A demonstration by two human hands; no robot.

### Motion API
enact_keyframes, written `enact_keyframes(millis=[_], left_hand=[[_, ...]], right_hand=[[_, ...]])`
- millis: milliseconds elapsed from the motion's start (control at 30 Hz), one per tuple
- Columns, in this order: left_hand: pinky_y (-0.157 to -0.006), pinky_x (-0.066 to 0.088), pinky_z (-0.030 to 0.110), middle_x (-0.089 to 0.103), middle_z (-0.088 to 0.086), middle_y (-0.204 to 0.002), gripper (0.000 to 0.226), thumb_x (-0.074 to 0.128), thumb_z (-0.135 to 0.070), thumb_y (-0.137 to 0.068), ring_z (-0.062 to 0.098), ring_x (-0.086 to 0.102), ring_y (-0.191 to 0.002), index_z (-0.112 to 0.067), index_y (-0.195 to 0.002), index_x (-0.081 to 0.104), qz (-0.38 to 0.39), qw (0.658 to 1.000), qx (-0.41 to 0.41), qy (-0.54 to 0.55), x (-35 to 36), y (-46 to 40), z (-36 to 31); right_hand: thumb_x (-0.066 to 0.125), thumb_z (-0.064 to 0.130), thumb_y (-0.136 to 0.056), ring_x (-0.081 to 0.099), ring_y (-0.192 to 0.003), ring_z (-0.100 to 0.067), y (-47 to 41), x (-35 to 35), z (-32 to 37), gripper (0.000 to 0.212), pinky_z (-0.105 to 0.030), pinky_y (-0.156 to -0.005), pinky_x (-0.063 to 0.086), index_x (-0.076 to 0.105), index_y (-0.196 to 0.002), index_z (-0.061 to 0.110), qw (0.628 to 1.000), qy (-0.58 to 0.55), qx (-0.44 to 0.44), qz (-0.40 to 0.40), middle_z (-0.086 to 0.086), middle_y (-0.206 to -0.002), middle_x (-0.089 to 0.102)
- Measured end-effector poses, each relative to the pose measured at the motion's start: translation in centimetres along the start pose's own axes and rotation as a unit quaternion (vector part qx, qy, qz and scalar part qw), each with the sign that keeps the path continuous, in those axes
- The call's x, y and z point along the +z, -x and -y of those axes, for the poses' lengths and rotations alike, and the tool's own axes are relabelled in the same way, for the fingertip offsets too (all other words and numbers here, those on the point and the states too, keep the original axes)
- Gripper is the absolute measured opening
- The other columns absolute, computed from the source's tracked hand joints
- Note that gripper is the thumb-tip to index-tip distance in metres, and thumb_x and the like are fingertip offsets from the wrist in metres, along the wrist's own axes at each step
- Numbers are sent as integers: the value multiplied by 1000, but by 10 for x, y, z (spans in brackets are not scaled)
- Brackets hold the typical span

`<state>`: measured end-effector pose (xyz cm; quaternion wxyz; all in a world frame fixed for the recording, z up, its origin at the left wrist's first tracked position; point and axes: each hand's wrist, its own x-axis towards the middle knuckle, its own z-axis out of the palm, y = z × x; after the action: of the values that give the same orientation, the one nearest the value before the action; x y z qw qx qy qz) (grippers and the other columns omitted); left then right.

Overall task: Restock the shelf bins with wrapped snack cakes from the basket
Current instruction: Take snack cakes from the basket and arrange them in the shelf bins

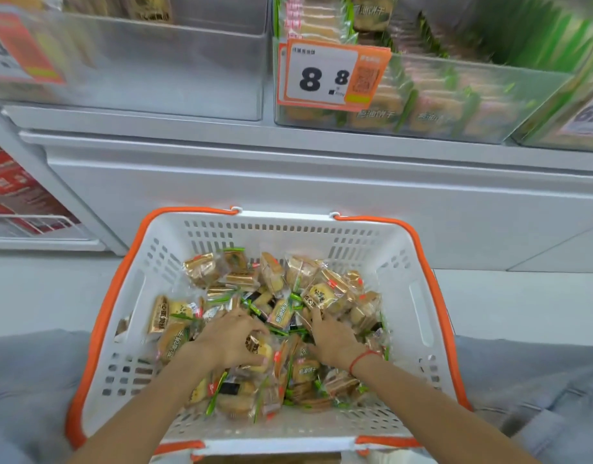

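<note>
Nearest the camera, two bare forearms are seen reaching from six o'clock into a white basket with orange handles, which is held low between grey-clad knees. Its floor is covered by a loose heap of wrapped snack cakes, most of it lying toward the centre and the three o'clock side. The left hand is curled over the pile at centre, and one gold-wrapped cake is gripped under its fingers. The right hand, marked by a red string at the wrist, is laid on the heap just beside it with fingers spread fairly straight, nothing being clasped. At twelve o'clock, above a white ledge, a clear shelf bin already part-filled with packets is seen behind an orange price tag; the bin at eleven o'clock looks nearly bare. The cakes are judged light, soft and easily crushed, their film slippery, so each is best taken across its flat faces, not squeezed or lifted by the crimped ends.
</note>
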<state>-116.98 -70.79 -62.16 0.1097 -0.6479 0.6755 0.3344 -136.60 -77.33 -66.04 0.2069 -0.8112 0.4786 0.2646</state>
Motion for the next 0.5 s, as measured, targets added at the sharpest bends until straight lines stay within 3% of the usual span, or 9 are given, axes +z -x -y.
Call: enact_keyframes(millis=[133, 233, 333, 433, 500], left_hand=[[-98, 28, 32, 49, -7, -117, 54, 65, -55, -81, 12, 37, -123, -38, -130, 50, -1, 1000, -5, 16, 1, -1, 1], [-90, 32, 29, 44, -7, -105, 46, 63, -45, -86, 14, 41, -117, -35, -130, 52, 23, 999, 2, 31, -4, -3, 3], [-92, 39, 28, 49, -5, -121, 41, 57, -33, -94, 16, 47, -115, -27, -134, 51, 64, 991, -4, 120, -17, -7, 3], [-84, 37, 24, 46, -2, -115, 30, 51, -31, -98, 14, 46, -100, -17, -125, 52, 46, 970, 7, 241, -41, -7, -5], [-91, 36, 21, 44, -5, -123, 35, 49, -31, -99, 12, 46, -111, -19, -131, 44, 10, 949, 17, 315, -61, -3, -14]], right_hand=[[56, 14, -92, 60, -96, -30, 3, -2, -2, 44, -39, -76, 48, 31, -128, 11, 997, -19, 7, -72, -11, -110, 61], [54, 22, -91, 54, -73, -21, 1, -20, -7, 24, -30, -61, 42, 38, -107, 15, 992, -125, 20, 1, -6, -90, 56], [48, 16, -94, 68, -69, -19, 3, -53, -15, 15, -19, -48, 39, 39, -82, 13, 954, -282, 4, 103, -6, -77, 53], [45, 4, -93, 59, -47, -8, 18, -96, -19, 6, -17, -41, 41, 43, -88, 7, 903, -385, -23, 187, 4, -72, 61], [46, 9, -95, 60, -58, -9, 23, -121, -21, 15, -23, -56, 51, 53, -108, 7, 893, -398, -54, 201, 3, -91, 61]])
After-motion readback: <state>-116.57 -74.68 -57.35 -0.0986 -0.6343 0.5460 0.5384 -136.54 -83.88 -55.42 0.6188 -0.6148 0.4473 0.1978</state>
